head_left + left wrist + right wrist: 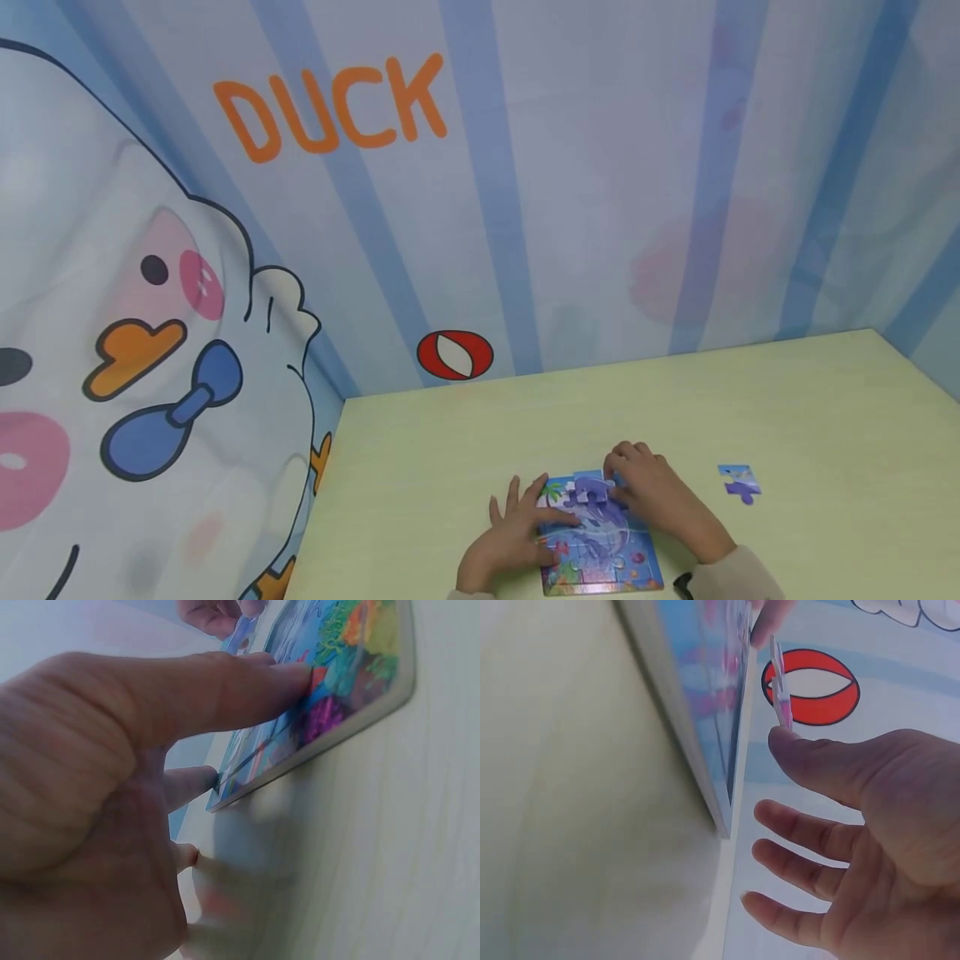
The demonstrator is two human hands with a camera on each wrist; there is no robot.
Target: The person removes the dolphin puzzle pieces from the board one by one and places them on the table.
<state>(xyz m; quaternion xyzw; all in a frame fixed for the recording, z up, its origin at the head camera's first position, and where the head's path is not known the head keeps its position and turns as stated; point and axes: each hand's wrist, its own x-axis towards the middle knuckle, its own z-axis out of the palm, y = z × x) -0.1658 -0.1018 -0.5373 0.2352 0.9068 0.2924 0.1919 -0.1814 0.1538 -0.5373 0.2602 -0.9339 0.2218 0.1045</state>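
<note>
A jigsaw puzzle [592, 550] in a flat frame lies on the table, most of its picture covered with fitted pieces in blue, purple and pink. My left hand [508, 533] spreads over its left side, with the thumb and straight fingers resting on the surface. In the left wrist view the thumb [217, 690] presses near the frame's edge. At the puzzle's upper right, my right hand [660, 496] pinches a puzzle piece [781, 686] at its edge, held tilted above the board. The index finger is hidden behind the thumb in the right wrist view.
One loose puzzle piece [740, 483] lies on the pale yellow table [825, 417] to the right of my right hand. Behind the table hangs a striped cloth [585, 167] printed with a duck and a red ball.
</note>
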